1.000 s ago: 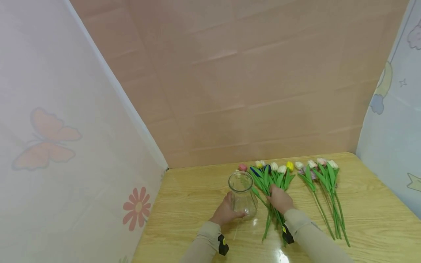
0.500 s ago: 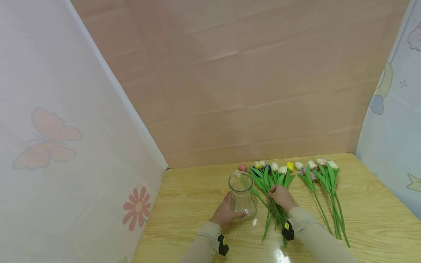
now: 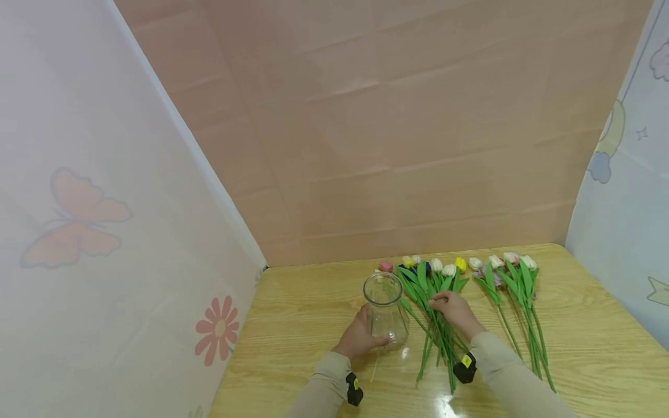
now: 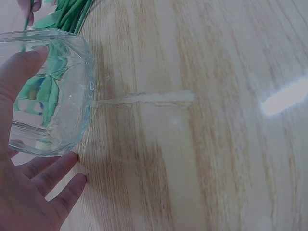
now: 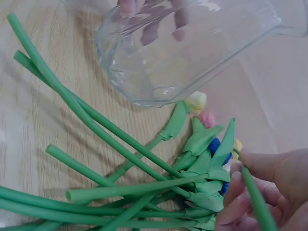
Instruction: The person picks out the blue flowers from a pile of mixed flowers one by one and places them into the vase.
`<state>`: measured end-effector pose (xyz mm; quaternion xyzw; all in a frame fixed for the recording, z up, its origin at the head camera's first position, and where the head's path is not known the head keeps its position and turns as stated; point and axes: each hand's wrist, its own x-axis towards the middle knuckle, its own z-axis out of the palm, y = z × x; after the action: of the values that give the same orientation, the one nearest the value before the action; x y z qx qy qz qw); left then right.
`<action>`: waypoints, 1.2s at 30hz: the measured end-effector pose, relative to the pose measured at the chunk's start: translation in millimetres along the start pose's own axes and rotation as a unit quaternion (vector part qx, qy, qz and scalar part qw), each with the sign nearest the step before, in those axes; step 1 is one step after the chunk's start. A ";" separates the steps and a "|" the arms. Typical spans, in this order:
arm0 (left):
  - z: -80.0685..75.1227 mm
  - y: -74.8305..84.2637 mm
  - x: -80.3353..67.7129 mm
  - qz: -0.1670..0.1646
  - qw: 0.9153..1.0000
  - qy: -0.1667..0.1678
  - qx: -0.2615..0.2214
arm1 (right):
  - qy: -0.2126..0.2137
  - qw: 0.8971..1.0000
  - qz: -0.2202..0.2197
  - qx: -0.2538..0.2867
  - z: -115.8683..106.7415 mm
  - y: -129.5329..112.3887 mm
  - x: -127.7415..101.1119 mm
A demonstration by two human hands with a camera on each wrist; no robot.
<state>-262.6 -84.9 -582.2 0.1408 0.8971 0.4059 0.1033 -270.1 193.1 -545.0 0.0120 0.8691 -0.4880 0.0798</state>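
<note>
My left hand (image 3: pixel 360 337) grips the side of a clear glass vase (image 3: pixel 387 322), which stands upright on the table with its round mouth upward. In the left wrist view the thumb lies across the glass (image 4: pixel 77 96) and other fingers spread along its far side. Just right of the vase, my right hand (image 3: pixel 455 310) pinches a green tulip stem (image 5: pixel 257 199) between thumb and fingertips. Under that hand lies a bunch of artificial tulips (image 3: pixel 418 281) with white, yellow, blue and pink heads, their stems crossing toward me. Which head belongs to the pinched stem is hidden.
Further right lies a second group of tulips (image 3: pixel 517 278), white, pale pink and purple. The wooden table (image 3: pixel 298 313) meets a brown backdrop (image 3: pixel 366 145) behind, with printed cloth panels (image 3: pixel 157 203) at both sides. A clear strip (image 4: pixel 159 97) lies beside the vase.
My right hand has drawn a little to the right and up, its fingers now pinching one stem. A yellow head at the bunch's left has shifted slightly left. Left hand and vase have stayed put.
</note>
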 end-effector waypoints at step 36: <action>-0.4 1.5 -1.3 -0.003 1.000 0.001 -0.009 | 0.331 0.940 0.028 -0.083 -100.0 53.7 -42.3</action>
<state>-261.3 -84.7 -580.6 0.1366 0.8941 0.4134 0.1052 -235.7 308.6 -533.0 0.1904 0.8831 -0.3805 -0.1979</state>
